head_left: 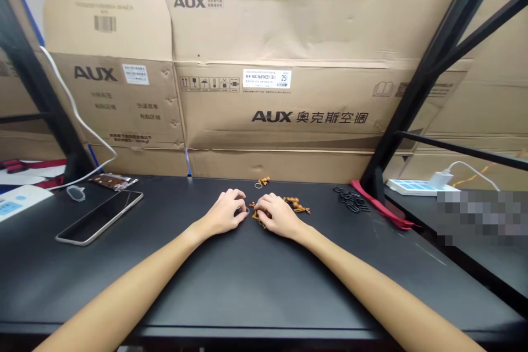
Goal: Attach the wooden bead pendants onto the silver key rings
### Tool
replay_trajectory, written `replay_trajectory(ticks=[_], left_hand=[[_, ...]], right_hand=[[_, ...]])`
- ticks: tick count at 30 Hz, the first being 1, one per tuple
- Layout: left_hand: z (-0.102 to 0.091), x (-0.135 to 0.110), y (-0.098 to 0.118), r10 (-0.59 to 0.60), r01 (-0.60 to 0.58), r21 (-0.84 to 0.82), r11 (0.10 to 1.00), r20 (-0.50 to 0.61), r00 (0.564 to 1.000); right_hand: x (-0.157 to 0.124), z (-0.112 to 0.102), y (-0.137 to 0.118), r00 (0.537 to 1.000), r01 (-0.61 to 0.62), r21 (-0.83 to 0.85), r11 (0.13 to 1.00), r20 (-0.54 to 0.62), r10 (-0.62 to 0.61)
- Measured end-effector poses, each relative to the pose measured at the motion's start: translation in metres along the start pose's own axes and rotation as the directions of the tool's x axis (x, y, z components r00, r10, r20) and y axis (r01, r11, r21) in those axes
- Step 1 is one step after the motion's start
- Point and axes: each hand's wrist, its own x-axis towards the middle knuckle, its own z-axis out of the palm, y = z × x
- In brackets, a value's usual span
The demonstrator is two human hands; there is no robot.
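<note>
My left hand [225, 212] rests over the black tabletop with its fingers curled round toward the thumb. A small metal ring [248, 210] shows at its fingertips, and something dark lies between thumb and fingers, too small to make out. Close by on the right, my right hand [279, 215] has its fingers bent down on an orange-brown beaded keychain [256, 215], partly hidden under them. More wooden-looking beaded keychains [293, 203] lie just behind and right of that hand. Another beaded keychain [263, 181] with a metal ring lies farther back, touched by neither hand.
A phone [101, 219], a clear packet [112, 181] and a white cable [76, 104] are on the left. Black loops [351, 199] lie in a pile at right beside a red strap [383, 209]. Cardboard boxes [313, 38] wall off the back, and a power strip [412, 187] stands far right.
</note>
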Motion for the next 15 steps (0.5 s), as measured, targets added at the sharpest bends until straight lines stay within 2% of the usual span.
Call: replay_trajectory(ticks=[6,11,15], left_hand=[[-0.004,0.002,-0.012,-0.025,0.025,-0.017,1.0,0.006,1.0],[-0.014,0.002,-0.025,-0.074,0.077,-0.067,0.995,0.043,0.996],[-0.011,-0.001,-0.028,-0.081,0.084,-0.044,0.995,0.066,0.995]], right_hand=[[0.0,-0.001,0.017,0.989,-0.137,-0.122,0.983,-0.074,0.128],[-0.002,0.001,0.012,0.989,-0.118,-0.091,0.989,-0.102,0.109],[-0.003,0.005,0.014,0.986,-0.16,-0.131,0.978,-0.077,0.151]])
